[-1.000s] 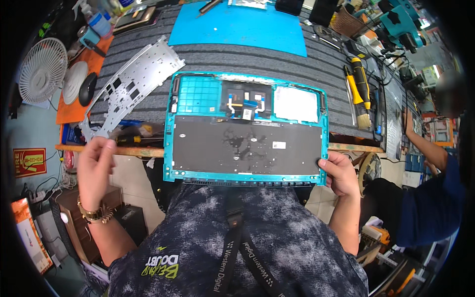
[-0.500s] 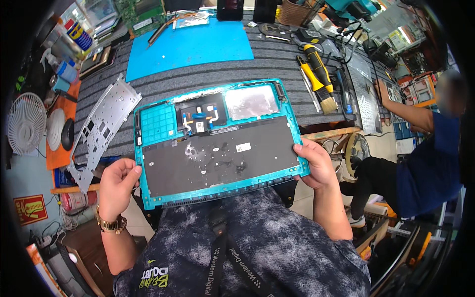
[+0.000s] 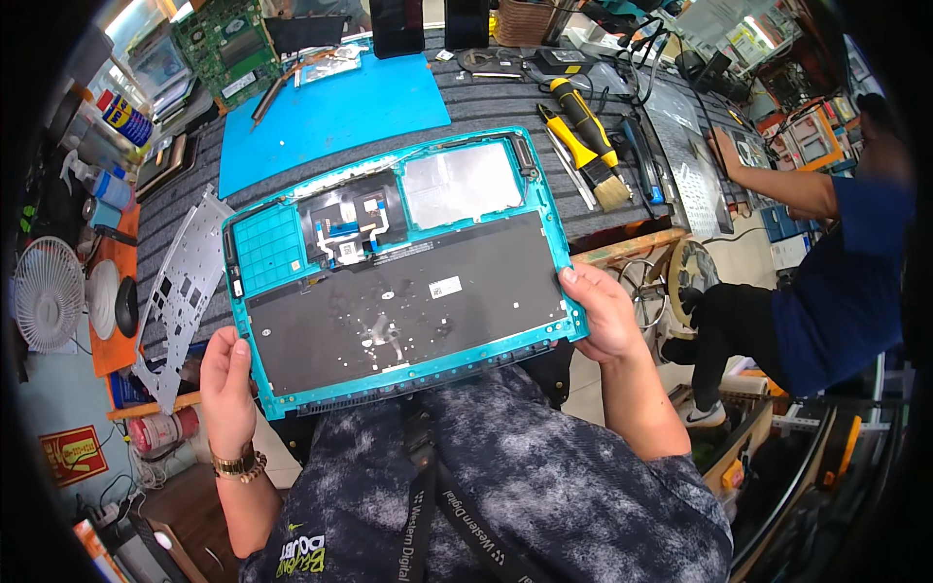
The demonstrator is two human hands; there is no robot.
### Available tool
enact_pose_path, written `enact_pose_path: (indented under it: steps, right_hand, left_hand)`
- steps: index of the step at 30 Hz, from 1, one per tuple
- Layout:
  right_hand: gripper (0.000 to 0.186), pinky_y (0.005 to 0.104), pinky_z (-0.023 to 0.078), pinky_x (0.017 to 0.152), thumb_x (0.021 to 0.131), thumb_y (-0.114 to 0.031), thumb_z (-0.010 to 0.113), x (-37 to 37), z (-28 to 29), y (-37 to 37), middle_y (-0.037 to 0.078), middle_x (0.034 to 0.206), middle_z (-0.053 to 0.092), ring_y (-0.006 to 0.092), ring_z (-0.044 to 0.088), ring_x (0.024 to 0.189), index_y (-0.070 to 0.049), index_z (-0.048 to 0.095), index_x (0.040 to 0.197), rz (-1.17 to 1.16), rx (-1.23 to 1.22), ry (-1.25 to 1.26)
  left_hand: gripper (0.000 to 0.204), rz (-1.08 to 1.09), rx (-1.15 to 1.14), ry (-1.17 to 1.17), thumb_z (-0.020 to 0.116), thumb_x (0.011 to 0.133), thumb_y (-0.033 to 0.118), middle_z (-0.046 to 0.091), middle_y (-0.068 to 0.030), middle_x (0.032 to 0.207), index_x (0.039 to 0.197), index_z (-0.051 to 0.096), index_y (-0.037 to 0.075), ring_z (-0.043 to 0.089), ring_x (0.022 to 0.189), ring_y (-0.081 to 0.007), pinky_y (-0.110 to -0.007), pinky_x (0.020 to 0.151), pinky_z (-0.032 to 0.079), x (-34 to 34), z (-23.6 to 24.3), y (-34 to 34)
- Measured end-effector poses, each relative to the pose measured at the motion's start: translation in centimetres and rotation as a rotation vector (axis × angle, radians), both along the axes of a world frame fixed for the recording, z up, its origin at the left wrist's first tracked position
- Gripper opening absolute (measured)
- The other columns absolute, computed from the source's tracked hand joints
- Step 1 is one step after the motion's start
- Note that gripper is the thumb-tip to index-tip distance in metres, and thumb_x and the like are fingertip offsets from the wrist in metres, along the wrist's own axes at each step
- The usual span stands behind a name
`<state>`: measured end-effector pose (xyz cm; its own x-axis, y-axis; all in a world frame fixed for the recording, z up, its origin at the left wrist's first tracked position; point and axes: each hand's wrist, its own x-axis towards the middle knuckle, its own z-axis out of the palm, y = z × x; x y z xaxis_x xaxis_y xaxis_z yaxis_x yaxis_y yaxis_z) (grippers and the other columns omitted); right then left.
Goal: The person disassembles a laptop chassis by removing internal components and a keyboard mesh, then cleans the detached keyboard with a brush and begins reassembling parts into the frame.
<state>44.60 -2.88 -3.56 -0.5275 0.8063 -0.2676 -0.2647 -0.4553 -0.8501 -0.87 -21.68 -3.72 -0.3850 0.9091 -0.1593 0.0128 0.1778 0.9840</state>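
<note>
Clasping a teal casing (image 3: pixel 267 255), left grip (image 3: pixel 228 377) and right grip (image 3: pixel 606 313) flank the panel (image 3: pixel 491 257) inside.

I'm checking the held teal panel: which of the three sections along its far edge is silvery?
The right section, nearest the right hand; the left section is a teal grid, and the middle section is mostly black.
</note>
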Motion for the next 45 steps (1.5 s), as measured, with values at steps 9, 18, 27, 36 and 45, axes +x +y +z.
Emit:
enact_pose_path:
  steps: [9,18,27,36,45]
  right_hand:
    - [0.038,0.0314,0.059,0.096,0.119,-0.024,0.058,0.5,0.5,0.0,0.009,0.123,0.08,0.0139,0.075,0.109,0.005,0.071,0.139,0.014,0.104,0.029]
    - [0.029,0.0308,0.056,0.096,0.113,-0.015,0.064,0.6,1.1,0.5,0.004,0.119,0.079,0.011,0.07,0.109,0.002,0.075,0.133,0.055,0.229,-0.064]
    - [0.029,0.0322,0.056,0.098,0.108,-0.01,0.073,1.1,1.8,0.7,0.004,0.123,0.078,0.0116,0.07,0.112,0.002,0.074,0.134,0.052,0.22,-0.035]
    - [0.032,0.0309,0.058,0.097,0.11,-0.018,0.073,2.1,1.3,2.5,0.004,0.121,0.08,0.0114,0.073,0.107,0.003,0.075,0.134,0.081,0.211,0.033]
    - [0.027,0.0291,0.058,0.095,0.11,-0.015,0.072,2.9,0.3,3.6,0.003,0.118,0.081,0.0086,0.073,0.104,0.002,0.077,0.13,0.096,0.252,0.108]
  left_hand:
    - [0.021,0.044,0.125,0.005,0.054,0.121,0.022,0.072,0.0003,0.107,0.127,0.061,0.002,0.062,0.091,-0.0039,-0.023,0.079,0.049,-0.1,-1.3,0.1]
    - [0.02,0.067,0.151,0.024,0.054,0.121,0.019,0.069,0.0014,0.107,0.127,0.061,0.001,0.058,0.091,-0.0028,-0.022,0.084,0.046,0.7,-0.2,0.3]
    - [0.025,0.07,0.244,-0.024,0.053,0.122,0.018,0.071,-0.0029,0.123,0.138,0.061,0.0,0.066,0.107,-0.0083,-0.028,0.095,0.053,-0.2,-1.2,-0.1]
    - [0.041,-0.051,0.302,-0.248,0.044,0.123,0.022,0.064,-0.0119,0.149,0.157,0.05,-0.001,0.064,0.135,-0.021,-0.041,0.114,0.053,1.2,0.1,0.3]
    - [0.06,-0.067,0.188,-0.541,0.042,0.122,0.045,0.066,-0.0204,0.153,0.159,0.053,0.0,0.069,0.136,-0.0339,-0.05,0.115,0.057,2.4,0.9,1.9]
